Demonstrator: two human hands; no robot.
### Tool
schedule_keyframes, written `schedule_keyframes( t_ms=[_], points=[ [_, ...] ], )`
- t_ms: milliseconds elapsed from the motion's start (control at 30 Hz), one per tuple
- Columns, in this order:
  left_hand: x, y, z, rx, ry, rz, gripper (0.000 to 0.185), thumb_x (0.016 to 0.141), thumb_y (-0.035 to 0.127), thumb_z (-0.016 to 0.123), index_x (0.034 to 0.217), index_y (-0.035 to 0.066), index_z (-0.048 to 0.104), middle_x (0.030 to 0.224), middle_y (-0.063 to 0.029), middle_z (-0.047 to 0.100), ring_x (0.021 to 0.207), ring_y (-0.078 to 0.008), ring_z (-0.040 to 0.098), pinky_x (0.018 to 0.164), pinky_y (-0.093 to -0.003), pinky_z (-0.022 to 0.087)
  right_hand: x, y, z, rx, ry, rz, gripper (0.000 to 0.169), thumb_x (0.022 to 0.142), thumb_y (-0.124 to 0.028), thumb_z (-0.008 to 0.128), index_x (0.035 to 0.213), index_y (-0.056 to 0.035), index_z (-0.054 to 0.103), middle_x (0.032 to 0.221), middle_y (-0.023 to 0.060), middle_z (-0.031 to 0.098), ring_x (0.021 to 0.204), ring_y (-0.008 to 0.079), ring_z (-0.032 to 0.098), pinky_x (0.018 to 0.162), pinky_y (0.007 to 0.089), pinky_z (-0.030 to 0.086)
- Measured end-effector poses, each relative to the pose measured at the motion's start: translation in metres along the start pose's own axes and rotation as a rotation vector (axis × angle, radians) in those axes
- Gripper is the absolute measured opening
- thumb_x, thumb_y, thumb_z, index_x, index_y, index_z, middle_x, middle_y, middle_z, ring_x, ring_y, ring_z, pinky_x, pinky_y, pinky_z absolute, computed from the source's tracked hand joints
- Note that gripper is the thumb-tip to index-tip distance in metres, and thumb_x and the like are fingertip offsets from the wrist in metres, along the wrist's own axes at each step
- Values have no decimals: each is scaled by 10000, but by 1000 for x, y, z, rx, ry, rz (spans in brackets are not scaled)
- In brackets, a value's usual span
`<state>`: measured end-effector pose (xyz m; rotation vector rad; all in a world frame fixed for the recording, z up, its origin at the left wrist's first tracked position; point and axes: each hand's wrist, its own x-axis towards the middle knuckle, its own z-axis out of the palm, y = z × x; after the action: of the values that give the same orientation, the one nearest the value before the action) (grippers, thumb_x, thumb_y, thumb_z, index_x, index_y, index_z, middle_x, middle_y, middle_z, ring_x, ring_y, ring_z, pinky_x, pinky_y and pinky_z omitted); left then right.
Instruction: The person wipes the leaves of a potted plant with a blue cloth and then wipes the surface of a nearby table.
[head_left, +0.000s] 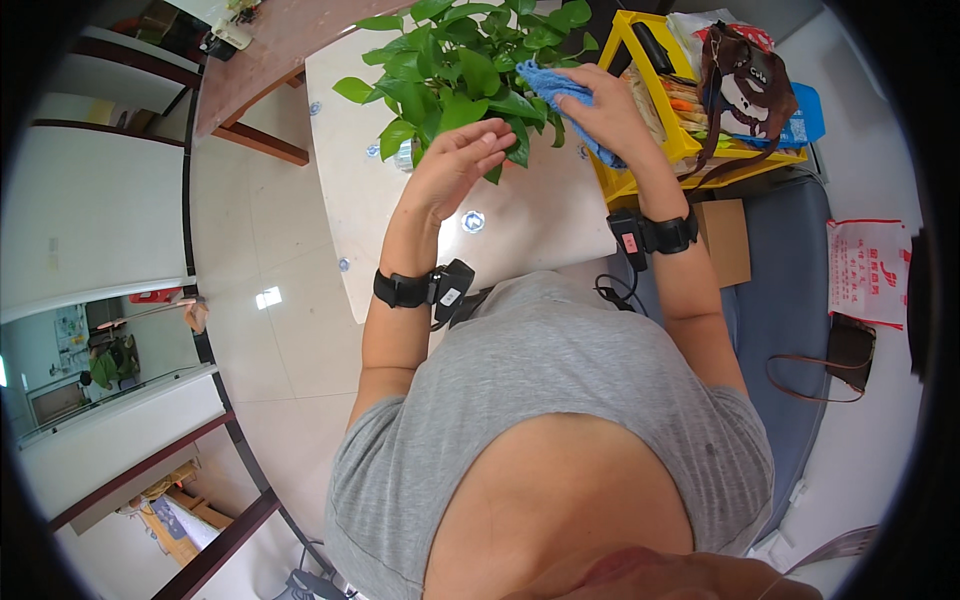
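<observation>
A leafy green potted plant (480, 71) stands at the far part of a white table (540, 217); its container, glassy where a bit of it shows, is mostly hidden by leaves. My left hand (461, 161) is at the plant's near edge, palm turned inward and fingers slightly curled against or just before the lower leaves; nothing is seen in it. My right hand (607, 109) holds a blue cloth (559, 90) at the plant's right side, with the cloth's upper end against or near the leaves and its lower end hanging beneath my palm. Both wrists wear black straps with small devices.
At the right, a yellow rack (671, 139) holds packets and a brown bag (750, 82). A cardboard box (726, 240) stands below it, by a grey-blue bench (784, 262). A reddish table (277, 52) is at the far left. Cables hang from the wrist devices.
</observation>
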<state>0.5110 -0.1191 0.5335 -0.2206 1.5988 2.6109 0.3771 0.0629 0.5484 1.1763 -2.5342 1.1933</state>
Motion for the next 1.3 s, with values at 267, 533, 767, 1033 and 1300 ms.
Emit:
schedule_keyframes(
  t_ms=[267, 533, 767, 1033, 1300],
  points=[
    [31, -37, 16, -359, 244, 60, 359, 822, -4, 424, 1177, 41, 390, 1021, -89, 499, 943, -173, 504, 785, -288, 397, 1, -15, 18, -181, -140, -113, 317, 711, -118, 506, 1014, -61, 582, 959, 105, 526, 892, 269, 523, 755, 322, 431],
    [44, -42, 9, -482, 246, 47, 233, 895, 162, 392, 1087, 42, 447, 1035, -100, 511, 964, -218, 486, 836, -381, 396, 1, -21, 24, -264, -173, -163, 297, 686, -113, 472, 941, -89, 623, 921, 84, 537, 907, 268, 517, 769, 384, 435],
    [44, -36, 10, -458, 234, 31, 292, 921, 276, 316, 1048, 58, 464, 1064, -116, 507, 1027, -240, 469, 863, -416, 381, 23, -24, 33, -264, -135, -188, 307, 707, -116, 478, 984, -56, 594, 951, 105, 537, 891, 275, 521, 761, 353, 430],
    [46, -38, -1, -489, 280, -4, 280, 904, 291, 350, 1052, 82, 461, 1051, -86, 491, 977, -221, 470, 878, -415, 369, 20, -11, 49, -172, -270, -162, 299, 700, -134, 478, 965, -53, 591, 857, 124, 540, 816, 294, 524, 713, 372, 426],
    [45, -42, -4, -462, 376, 50, 202, 872, 203, 442, 1012, 64, 491, 957, -65, 543, 874, -182, 515, 761, -363, 414, -1, -13, 34, -45, -514, -109, 283, 663, -135, 481, 896, -28, 601, 815, 133, 555, 789, 307, 525, 695, 378, 424]
  ],
)
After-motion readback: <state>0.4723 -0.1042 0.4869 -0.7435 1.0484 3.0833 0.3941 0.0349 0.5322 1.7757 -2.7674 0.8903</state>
